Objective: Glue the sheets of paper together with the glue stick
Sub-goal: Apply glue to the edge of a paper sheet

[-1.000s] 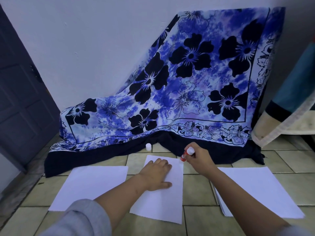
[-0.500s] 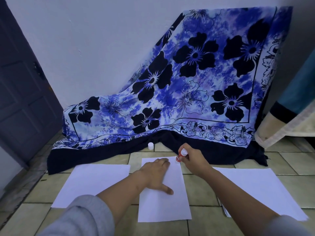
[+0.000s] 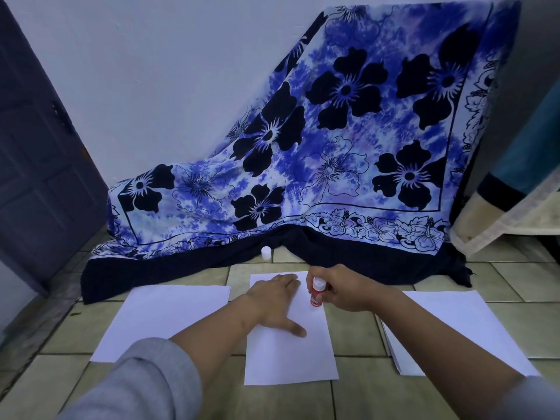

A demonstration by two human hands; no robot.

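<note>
Three lots of white paper lie on the tiled floor. My left hand [image 3: 275, 301] rests flat with fingers spread on the middle sheet [image 3: 291, 359], pinning it down. My right hand [image 3: 342, 289] grips a red glue stick [image 3: 316, 294], white end up, its lower tip on the upper right part of that sheet. Another sheet [image 3: 163, 319] lies to the left, and a small stack of sheets [image 3: 448, 325] lies to the right, partly under my right forearm. The white glue cap [image 3: 265, 253] stands on the floor beyond the middle sheet.
A blue flowered cloth [image 3: 348, 165] drapes down from the wall onto the floor just behind the papers. A dark door [image 3: 39, 165] stands at the left. A curtain or fabric edge [image 3: 509, 204] hangs at the right.
My right hand has drawn the glue stick down from the sheet's top right corner onto its upper right part. My left hand has stayed on the sheet, thumb spread wider.
</note>
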